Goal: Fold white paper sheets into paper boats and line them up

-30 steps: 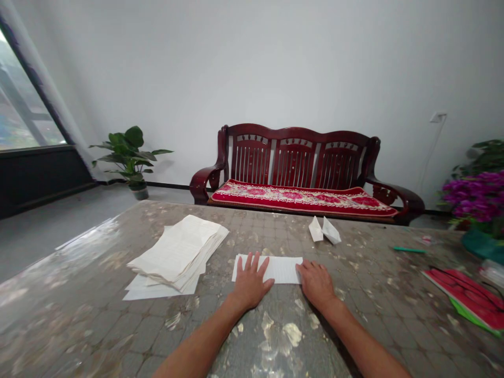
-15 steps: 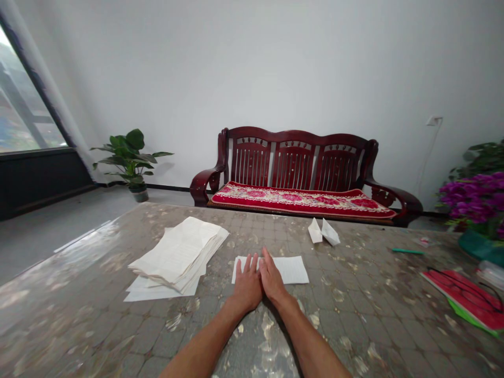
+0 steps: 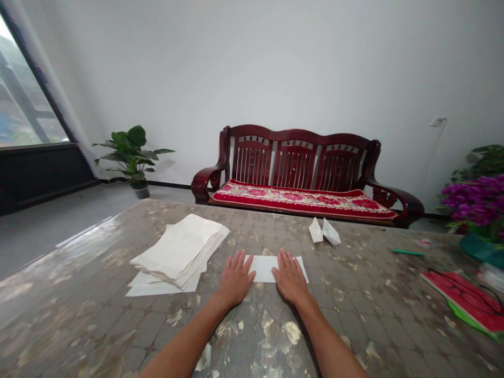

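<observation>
The folded sheet (image 3: 263, 269) lies flat on the patterned table (image 3: 338, 315), slightly below the center of the frame, with its long side running across the view. The left hand (image 3: 235, 278) rests palm down over the left end of the folded sheet; its fingers are extended and spread, and grip nothing. The right hand (image 3: 290, 278) rests palm down over the right part of the folded sheet; its fingers are likewise extended and open, without a grip, and a corner of the sheet projects beyond them on the right. Faint lines are visible on the exposed section between the two hands. A stack of loose paper (image 3: 181, 249) is located left of the hands, its sheets unevenly aligned. Two folded paper pieces (image 3: 323, 231) with pointed tops stand close together above and to the right of the right hand. At the right of the frame, a green pen (image 3: 408, 252) lies above a red booklet (image 3: 464, 294); eyeglasses (image 3: 459, 283) rest on the booklet, and a bright green item (image 3: 470, 319) protrudes from beneath it. Purple flowers (image 3: 478, 199) occupy the right edge. A wooden bench (image 3: 295, 165) with a red patterned cover (image 3: 303, 198) is positioned beyond the table, and a potted plant (image 3: 136, 155) stands on the floor at the left.
</observation>
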Motion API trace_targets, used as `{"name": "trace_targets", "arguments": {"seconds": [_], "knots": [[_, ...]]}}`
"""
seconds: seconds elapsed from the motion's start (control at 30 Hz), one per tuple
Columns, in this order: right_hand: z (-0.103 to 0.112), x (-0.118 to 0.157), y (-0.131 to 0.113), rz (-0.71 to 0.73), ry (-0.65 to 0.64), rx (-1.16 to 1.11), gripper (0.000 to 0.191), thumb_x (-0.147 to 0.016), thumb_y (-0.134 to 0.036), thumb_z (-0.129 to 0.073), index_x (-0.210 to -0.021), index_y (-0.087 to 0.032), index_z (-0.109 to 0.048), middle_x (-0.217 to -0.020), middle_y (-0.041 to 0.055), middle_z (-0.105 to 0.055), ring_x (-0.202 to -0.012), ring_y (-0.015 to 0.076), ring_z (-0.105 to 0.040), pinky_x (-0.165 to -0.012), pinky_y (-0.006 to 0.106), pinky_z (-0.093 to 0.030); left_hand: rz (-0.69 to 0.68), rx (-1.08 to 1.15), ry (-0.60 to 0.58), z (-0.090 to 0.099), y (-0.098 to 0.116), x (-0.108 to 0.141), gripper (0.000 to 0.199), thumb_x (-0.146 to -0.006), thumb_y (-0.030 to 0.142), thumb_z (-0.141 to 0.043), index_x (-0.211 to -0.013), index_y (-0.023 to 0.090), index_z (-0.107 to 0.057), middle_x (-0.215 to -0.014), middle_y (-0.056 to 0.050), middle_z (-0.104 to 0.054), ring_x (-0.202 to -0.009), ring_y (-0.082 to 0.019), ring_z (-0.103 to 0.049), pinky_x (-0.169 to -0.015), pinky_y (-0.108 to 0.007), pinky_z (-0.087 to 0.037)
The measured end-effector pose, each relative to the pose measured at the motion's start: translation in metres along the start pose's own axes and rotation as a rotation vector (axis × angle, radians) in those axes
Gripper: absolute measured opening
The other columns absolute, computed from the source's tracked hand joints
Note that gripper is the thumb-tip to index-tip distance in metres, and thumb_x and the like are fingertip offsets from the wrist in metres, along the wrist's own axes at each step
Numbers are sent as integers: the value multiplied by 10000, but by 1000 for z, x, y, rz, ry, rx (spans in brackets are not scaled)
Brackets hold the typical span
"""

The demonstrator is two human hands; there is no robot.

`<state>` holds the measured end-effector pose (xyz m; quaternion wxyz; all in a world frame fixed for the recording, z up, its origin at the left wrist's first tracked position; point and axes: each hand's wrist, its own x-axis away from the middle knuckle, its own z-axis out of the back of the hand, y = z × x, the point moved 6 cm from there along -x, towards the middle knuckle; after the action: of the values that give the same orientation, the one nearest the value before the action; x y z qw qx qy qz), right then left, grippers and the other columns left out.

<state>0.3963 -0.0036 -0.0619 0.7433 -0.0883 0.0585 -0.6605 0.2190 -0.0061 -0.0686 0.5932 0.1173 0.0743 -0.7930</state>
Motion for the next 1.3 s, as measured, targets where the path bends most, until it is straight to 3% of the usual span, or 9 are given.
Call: {"name": "trace_targets", "arguments": {"seconds": [0.23, 0.37, 0.47, 0.57, 0.67, 0.8, 0.9, 1.03, 1.3], "knots": [[8, 11, 50, -84, 22, 82, 621, -985, -394, -245, -1532, -100, -263, -1607, 94, -199, -1489, 235, -143, -1197, 442, -90, 13, -61, 1, 7, -18, 7, 502, -953, 349, -426, -1420, 176, -493, -1503, -149, -433, -1395, -305, -400, -1119, -506, -350], [10, 14, 59, -95, 23, 100, 623, -984, -402, -242, -1537, -115, -251, -1609, 93, -190, -1488, 236, -145, -1194, 470, -82, 34, -82, 4, 8, -27, 13, 492, -945, 324, -418, -1408, 184, -509, -1493, -139, -451, -1386, -317, -410, -1108, -528, -357], [10, 15, 58, -110, 25, 96, 626, -981, -402, -247, -1537, -115, -252, -1609, 94, -187, -1487, 241, -147, -1193, 481, -73, 37, -103, 34, 11, -23, 12, 495, -928, 281, -434, -1400, 159, -522, -1505, -153, -429, -1416, -338, -354, -1151, -549, -279], [11, 15, 56, -115, 29, 92, 621, -979, -398, -257, -1537, -124, -257, -1608, 92, -190, -1488, 243, -145, -1191, 488, -71, -56, -73, 75, 14, 3, 1, 535, -904, 195, -447, -1437, 156, -472, -1553, -146, -350, -1462, -319, -259, -1198, -529, -182], [11, 15, 55, -117, 31, 103, 618, -978, -396, -266, -1533, -125, -270, -1607, 88, -200, -1489, 244, -139, -1192, 483, -64, -187, -1, 39, 7, 49, -14, 542, -925, 187, -422, -1467, 184, -423, -1567, -128, -332, -1468, -291, -250, -1191, -500, -218], [10, 15, 56, -112, 42, 104, 610, -978, -378, -264, -1532, -124, -272, -1603, 86, -216, -1488, 239, -146, -1192, 483, -74, -206, 128, -30, -9, 104, -27, 547, -972, 401, -414, -1479, 198, -393, -1552, -119, -369, -1443, -295, -305, -1155, -485, -299], [11, 15, 56, -110, 48, 108, 606, -978, -369, -256, -1529, -118, -279, -1602, 86, -219, -1486, 240, -154, -1190, 490, -86, -209, 152, -17, -18, 118, -28, 550, -977, 481, -387, -1472, 240, -404, -1538, -100, -399, -1430, -298, -332, -1148, -505, -299], [12, 16, 55, -107, 37, 118, 609, -978, -370, -258, -1531, -117, -275, -1602, 87, -215, -1488, 241, -149, -1193, 483, -78, -193, 121, 4, -21, 97, -26, 542, -964, 458, -434, -1466, 255, -415, -1540, -111, -392, -1424, -297, -344, -1142, -516, -301], [12, 16, 59, -108, 14, 107, 617, -979, -380, -254, -1535, -114, -258, -1608, 93, -185, -1488, 239, -148, -1192, 490, -82, -65, 21, 27, -6, 7, -16, 479, -966, 364, -421, -1425, 245, -487, -1505, -111, -444, -1402, -292, -391, -1127, -484, -348]]}}
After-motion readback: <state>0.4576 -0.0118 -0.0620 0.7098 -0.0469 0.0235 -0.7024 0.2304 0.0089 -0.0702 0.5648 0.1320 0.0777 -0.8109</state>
